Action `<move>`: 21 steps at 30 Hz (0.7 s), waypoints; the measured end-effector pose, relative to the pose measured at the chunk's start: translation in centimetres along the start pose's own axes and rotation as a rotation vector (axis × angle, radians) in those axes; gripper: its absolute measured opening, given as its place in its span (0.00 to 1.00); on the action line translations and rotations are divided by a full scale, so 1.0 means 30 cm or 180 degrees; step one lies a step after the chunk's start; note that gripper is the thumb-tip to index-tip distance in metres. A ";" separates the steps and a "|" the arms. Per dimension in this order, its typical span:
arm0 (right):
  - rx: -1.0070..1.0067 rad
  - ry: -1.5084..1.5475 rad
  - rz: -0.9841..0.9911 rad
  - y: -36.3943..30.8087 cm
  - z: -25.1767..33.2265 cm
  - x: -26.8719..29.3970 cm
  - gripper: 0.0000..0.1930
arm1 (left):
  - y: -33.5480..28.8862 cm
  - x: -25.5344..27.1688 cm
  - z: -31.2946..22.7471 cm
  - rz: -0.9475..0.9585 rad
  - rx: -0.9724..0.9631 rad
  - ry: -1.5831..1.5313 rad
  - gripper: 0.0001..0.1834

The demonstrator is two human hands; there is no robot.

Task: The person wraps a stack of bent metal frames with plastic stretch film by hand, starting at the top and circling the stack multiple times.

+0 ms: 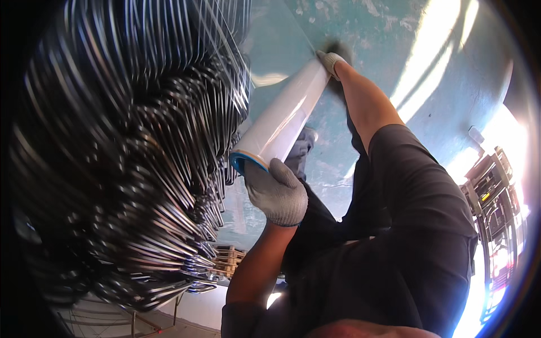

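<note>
A long roll of clear stretch film [284,115] slants across the middle of the view, held between my two gloved hands. My left hand [277,192] grips its near end, with the fingers tucked into the blue-rimmed core and the thumb outside. Around the far end, my right hand [331,63] is closed, though its fingers are partly hidden. To the left of the roll rises a big stack of bent, shiny metal tubes [174,169]. Thin sheets of film [222,25] run in front of the tubes near the top.
Worn green floor [366,28] with bright sunlit patches lies ahead and to the right. Wooden pallets [228,260] stand behind the stack's lower end. More metal frames [495,186] show at the right rim. My shoe [307,138] is below the roll.
</note>
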State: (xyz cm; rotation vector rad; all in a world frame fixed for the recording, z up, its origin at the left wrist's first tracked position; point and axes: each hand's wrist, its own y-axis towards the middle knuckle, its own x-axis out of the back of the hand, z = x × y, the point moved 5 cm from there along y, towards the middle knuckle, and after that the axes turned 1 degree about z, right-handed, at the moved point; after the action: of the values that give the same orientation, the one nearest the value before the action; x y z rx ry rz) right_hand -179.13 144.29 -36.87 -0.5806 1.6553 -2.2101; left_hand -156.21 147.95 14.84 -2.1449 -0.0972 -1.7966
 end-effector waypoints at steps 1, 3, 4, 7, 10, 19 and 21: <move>0.0486 -0.0423 -0.0105 -0.033 0.032 -0.012 0.38 | -0.027 0.020 0.019 -0.0239 -0.0157 -0.0099 0.25; 0.0708 -0.0857 -0.0577 -0.099 0.071 -0.071 0.35 | -0.071 0.046 0.031 -0.0306 -0.0244 0.0029 0.28; 0.0412 -0.0823 -0.0872 -0.128 0.069 -0.122 0.36 | -0.098 0.039 0.071 -0.0236 -0.0165 -0.0505 0.27; -0.0482 -0.0207 0.0040 -0.040 -0.132 -0.273 0.36 | -0.222 0.022 0.212 -0.0151 -0.0296 -0.0003 0.26; 0.0814 -0.1247 -0.0076 -0.055 -0.210 -0.351 0.30 | -0.277 0.023 0.252 -0.0142 -0.0407 0.0042 0.24; -0.0240 0.0681 -0.0468 -0.411 -0.379 -0.615 0.42 | -0.472 -0.025 0.560 -0.0063 -0.0782 -0.0295 0.28; -0.0245 0.0470 -0.0795 -0.460 -0.416 -0.677 0.41 | -0.521 -0.020 0.641 -0.0268 -0.0934 -0.0267 0.27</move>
State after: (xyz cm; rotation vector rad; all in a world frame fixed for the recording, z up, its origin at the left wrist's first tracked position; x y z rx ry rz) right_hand -167.90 168.29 -29.32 -0.6934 1.8366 -2.4247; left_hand -142.37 168.51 14.86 -2.4525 0.0613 -1.8654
